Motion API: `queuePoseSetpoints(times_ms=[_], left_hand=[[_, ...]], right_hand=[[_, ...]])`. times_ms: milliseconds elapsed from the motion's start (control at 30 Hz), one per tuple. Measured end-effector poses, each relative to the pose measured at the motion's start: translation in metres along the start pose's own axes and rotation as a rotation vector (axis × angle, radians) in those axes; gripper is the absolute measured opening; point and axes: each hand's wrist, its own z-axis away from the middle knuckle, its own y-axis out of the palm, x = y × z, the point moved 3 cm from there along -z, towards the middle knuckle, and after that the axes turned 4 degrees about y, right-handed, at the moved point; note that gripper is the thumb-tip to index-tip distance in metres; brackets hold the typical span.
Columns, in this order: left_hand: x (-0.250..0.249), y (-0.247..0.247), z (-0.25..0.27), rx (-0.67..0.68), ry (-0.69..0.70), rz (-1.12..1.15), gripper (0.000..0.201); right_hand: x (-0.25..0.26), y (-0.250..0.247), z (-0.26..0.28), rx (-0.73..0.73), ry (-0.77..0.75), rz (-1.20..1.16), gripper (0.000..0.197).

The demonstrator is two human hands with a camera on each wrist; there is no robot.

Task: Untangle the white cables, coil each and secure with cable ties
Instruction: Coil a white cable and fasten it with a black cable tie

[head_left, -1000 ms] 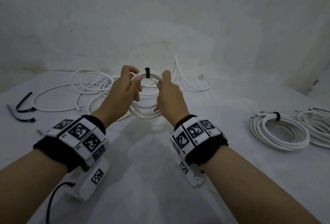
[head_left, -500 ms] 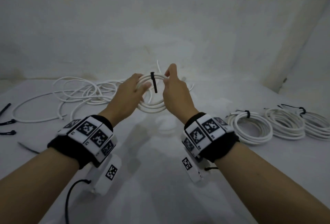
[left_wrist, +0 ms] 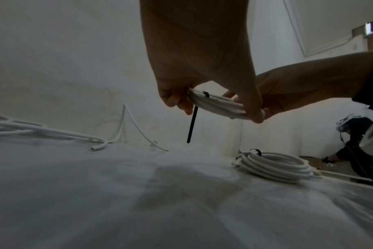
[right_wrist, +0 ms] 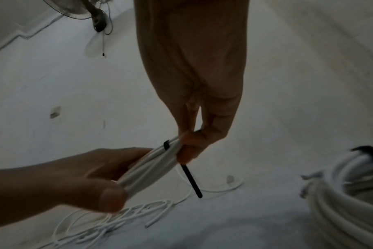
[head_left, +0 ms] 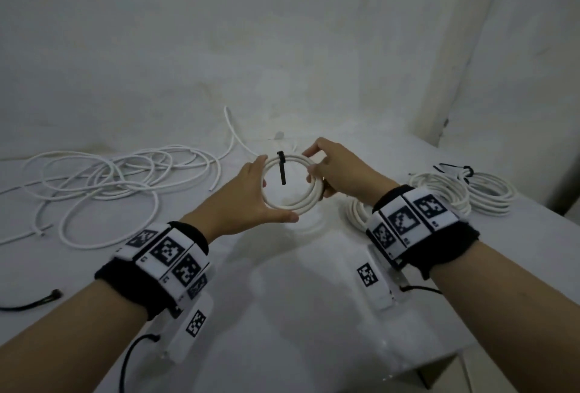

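A small coil of white cable (head_left: pixel 290 204) hangs above the table between both hands. A black cable tie (head_left: pixel 281 170) wraps its far side, tail hanging down through the ring. My left hand (head_left: pixel 255 192) grips the coil's left side, thumb under the near edge. My right hand (head_left: pixel 309 162) pinches the right side. The left wrist view shows the coil (left_wrist: pixel 215 104) and tie tail (left_wrist: pixel 192 124) under the left fingers (left_wrist: pixel 175 101). The right wrist view shows the tie (right_wrist: pixel 166 144) on the coil (right_wrist: pixel 151 165) beside the right fingertips (right_wrist: pixel 192 143).
Tangled loose white cables (head_left: pixel 110 179) lie on the white table (head_left: pixel 282 314) at the left. Tied coils (head_left: pixel 439 192) (head_left: pixel 489 192) lie at the right, one just below my right wrist. A loose black tie (head_left: pixel 31 301) lies near the left edge. A wall stands behind.
The coil has tipped from upright to nearly flat and moved right, close to the tied coils. My right hand slid from beside the tie to the coil's right side. The tie tail now hangs down.
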Motion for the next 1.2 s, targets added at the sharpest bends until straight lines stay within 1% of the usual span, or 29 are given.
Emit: queuePoseSetpoints(times_ms=[100,233,433,500,567,633,667,733,767,800,833,900,967,1000,1033,1067,1100,1133,1200], left_hand=[[-0.011,0.019,-0.003,0.103,-0.035,-0.149,0.119],[-0.018,0.037,-0.007,0.217,-0.091,-0.288,0.115],[-0.020,0.055,-0.008,0.345,-0.091,-0.490,0.084],[-0.021,0.060,-0.011,0.364,-0.112,-0.486,0.084],[-0.022,0.063,-0.016,0.376,-0.129,-0.483,0.088],[-0.025,0.066,-0.019,0.372,-0.122,-0.502,0.089],[-0.027,0.067,-0.020,0.370,-0.121,-0.499,0.090],[-0.024,0.070,-0.021,0.398,-0.148,-0.396,0.100],[-0.021,0.071,-0.020,0.426,-0.171,-0.295,0.106],[-0.021,0.070,-0.019,0.451,-0.183,-0.186,0.107],[-0.022,0.067,-0.018,0.464,-0.184,-0.082,0.102],[-0.023,0.060,-0.013,0.461,-0.190,0.049,0.080],[-0.020,0.055,-0.009,0.467,-0.208,0.052,0.054],[-0.016,0.051,-0.007,0.466,-0.219,0.021,0.047],[-0.012,0.047,-0.006,0.458,-0.224,-0.007,0.050],[-0.007,0.042,-0.005,0.441,-0.234,-0.019,0.061],[-0.001,0.036,-0.004,0.414,-0.251,-0.007,0.070],[0.003,0.029,-0.004,0.381,-0.267,0.024,0.072],[0.013,0.015,-0.004,0.281,-0.275,0.110,0.065]], right_hand=[[-0.021,-0.007,0.005,0.026,0.090,0.009,0.025],[-0.037,-0.001,0.003,0.067,0.164,0.123,0.029],[-0.053,0.006,-0.003,0.158,0.246,0.370,0.034],[-0.055,0.010,-0.003,0.210,0.250,0.466,0.043],[-0.056,0.013,-0.002,0.293,0.221,0.647,0.055],[-0.057,0.016,-0.001,0.373,0.173,0.832,0.056],[-0.058,0.017,0.000,0.393,0.162,0.877,0.055],[-0.063,0.017,0.000,0.400,0.150,0.937,0.053],[-0.065,0.017,0.000,0.393,0.145,0.969,0.054],[-0.067,0.016,-0.002,0.383,0.136,0.996,0.055],[-0.067,0.017,-0.003,0.373,0.125,1.012,0.054],[-0.064,0.017,-0.004,0.366,0.106,1.033,0.049],[-0.061,0.018,-0.006,0.383,0.115,1.068,0.040],[-0.057,0.018,-0.007,0.385,0.112,1.079,0.030],[-0.052,0.019,-0.010,0.373,0.111,1.081,0.018],[-0.046,0.020,-0.013,0.355,0.103,1.067,0.010],[-0.039,0.022,-0.016,0.328,0.092,1.037,0.010],[-0.031,0.025,-0.021,0.292,0.074,0.992,0.015],[-0.014,0.032,-0.034,0.207,0.045,0.866,0.027]])
